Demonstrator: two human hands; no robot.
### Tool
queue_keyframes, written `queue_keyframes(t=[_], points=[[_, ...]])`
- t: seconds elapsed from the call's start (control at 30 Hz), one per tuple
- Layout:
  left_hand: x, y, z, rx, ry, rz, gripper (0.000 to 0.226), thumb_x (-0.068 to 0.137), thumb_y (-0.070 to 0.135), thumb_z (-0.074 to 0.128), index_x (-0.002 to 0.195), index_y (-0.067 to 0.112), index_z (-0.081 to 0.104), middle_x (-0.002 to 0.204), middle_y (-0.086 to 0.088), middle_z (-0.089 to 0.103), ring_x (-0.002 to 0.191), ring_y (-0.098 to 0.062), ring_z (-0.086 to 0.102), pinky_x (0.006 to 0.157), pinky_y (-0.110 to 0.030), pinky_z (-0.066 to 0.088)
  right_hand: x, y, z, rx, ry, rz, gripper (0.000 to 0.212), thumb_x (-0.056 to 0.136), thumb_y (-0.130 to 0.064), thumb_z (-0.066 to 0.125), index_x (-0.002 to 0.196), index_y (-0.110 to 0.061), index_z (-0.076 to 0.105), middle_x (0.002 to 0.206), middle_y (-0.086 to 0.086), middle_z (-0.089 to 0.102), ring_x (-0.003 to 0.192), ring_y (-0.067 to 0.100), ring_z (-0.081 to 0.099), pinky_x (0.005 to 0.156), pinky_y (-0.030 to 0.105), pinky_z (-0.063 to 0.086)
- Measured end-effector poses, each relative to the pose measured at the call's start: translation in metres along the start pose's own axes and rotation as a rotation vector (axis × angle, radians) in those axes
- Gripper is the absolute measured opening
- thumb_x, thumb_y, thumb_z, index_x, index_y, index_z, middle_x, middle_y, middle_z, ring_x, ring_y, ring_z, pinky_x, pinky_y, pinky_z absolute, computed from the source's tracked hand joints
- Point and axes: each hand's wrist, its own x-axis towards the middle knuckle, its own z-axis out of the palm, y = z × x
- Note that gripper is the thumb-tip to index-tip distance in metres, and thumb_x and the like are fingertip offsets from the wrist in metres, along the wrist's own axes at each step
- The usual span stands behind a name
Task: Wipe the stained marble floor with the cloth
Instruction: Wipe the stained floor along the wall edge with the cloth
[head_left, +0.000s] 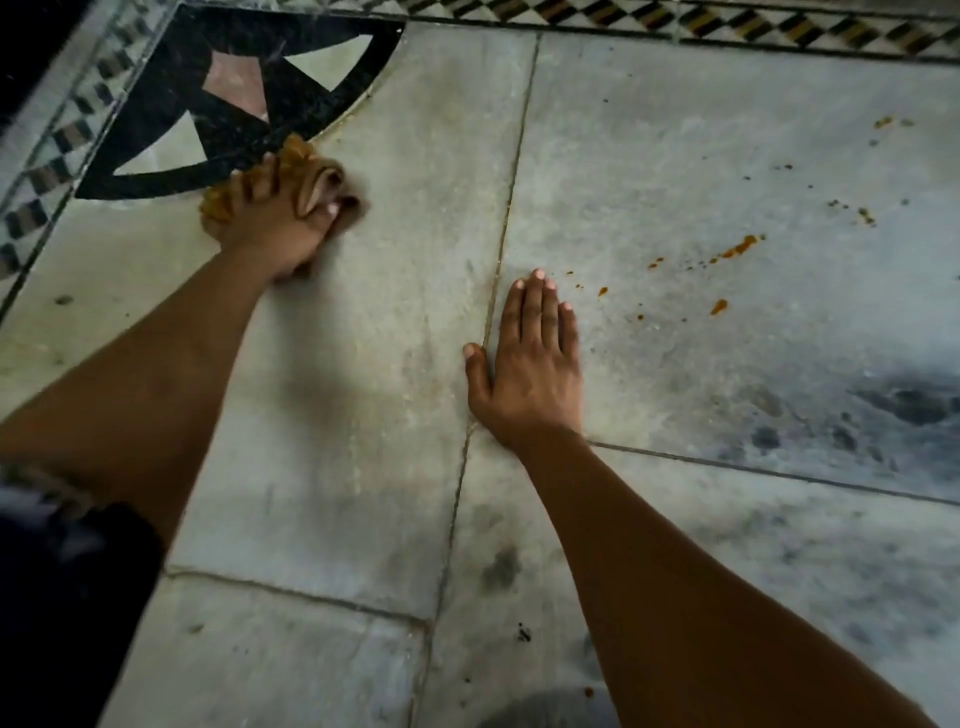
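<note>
My left hand (283, 221) grips a bunched orange-brown cloth (301, 158) and presses it on the pale marble floor (363, 312), right at the edge of the black inlay. My right hand (530, 364) lies flat on the floor with straight fingers, palm down, beside a slab joint. Orange stains (737, 247) and dark specks are scattered on the slab to the right of that hand, apart from the cloth.
A black, pink and white inlay panel (234, 98) fills the upper left corner. A checkered border strip (727, 21) runs along the top. Dark grey smudges (904, 405) mark the slab at the right. Dark clothing (62, 597) shows at the lower left.
</note>
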Motion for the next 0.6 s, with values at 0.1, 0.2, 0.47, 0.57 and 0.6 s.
queue_keyframes(t=[0.1, 0.2, 0.47, 0.57, 0.6], points=[[-0.001, 0.044, 0.006, -0.007, -0.016, 0.079, 0.074, 0.090, 0.065, 0.031, 0.150, 0.032, 0.003, 0.159, -0.004, -0.004, 0.145, -0.035, -0.004, 0.114, -0.057, 0.000, 0.000, -0.001, 0.000, 0.004, 0.003, -0.005, 0.075, 0.091, -0.047, 0.018, 0.148, -0.001, 0.000, 0.156, 0.019, -0.004, 0.145, 0.028, -0.007, 0.117, 0.038, -0.007], [-0.062, 0.053, 0.024, 0.094, 0.004, 0.320, 0.072, 0.087, 0.068, 0.030, 0.148, 0.041, 0.002, 0.159, 0.004, -0.003, 0.146, -0.028, -0.003, 0.113, -0.059, 0.004, 0.000, -0.001, -0.001, 0.005, 0.012, -0.005, 0.075, 0.090, -0.046, 0.019, 0.148, 0.000, 0.003, 0.156, 0.020, -0.002, 0.145, 0.029, -0.005, 0.116, 0.038, -0.007], [-0.077, -0.042, 0.012, 0.098, 0.101, 0.115, 0.071, 0.092, 0.062, 0.032, 0.150, 0.028, 0.011, 0.159, -0.003, 0.012, 0.145, -0.027, 0.011, 0.115, -0.053, 0.004, 0.001, 0.001, 0.004, -0.007, 0.022, -0.009, 0.073, 0.095, -0.045, 0.022, 0.148, 0.000, 0.001, 0.156, 0.019, -0.004, 0.145, 0.028, -0.006, 0.117, 0.038, -0.007], [-0.043, -0.011, 0.012, 0.049, 0.116, 0.055, 0.069, 0.093, 0.058, 0.033, 0.150, 0.024, 0.015, 0.158, -0.009, 0.014, 0.144, -0.031, 0.013, 0.115, -0.057, 0.007, 0.000, 0.003, 0.005, -0.018, 0.010, -0.008, 0.073, 0.096, -0.045, 0.024, 0.148, 0.000, -0.001, 0.156, 0.019, -0.005, 0.145, 0.027, -0.008, 0.117, 0.038, -0.008], [-0.043, -0.001, 0.013, 0.038, 0.109, 0.065, 0.069, 0.092, 0.059, 0.033, 0.149, 0.024, 0.017, 0.158, -0.008, 0.014, 0.144, -0.031, 0.013, 0.114, -0.057, 0.006, 0.000, 0.002, 0.004, -0.021, 0.013, -0.013, 0.073, 0.096, -0.045, 0.024, 0.148, 0.000, -0.001, 0.156, 0.018, -0.005, 0.145, 0.027, -0.008, 0.117, 0.038, -0.008]])
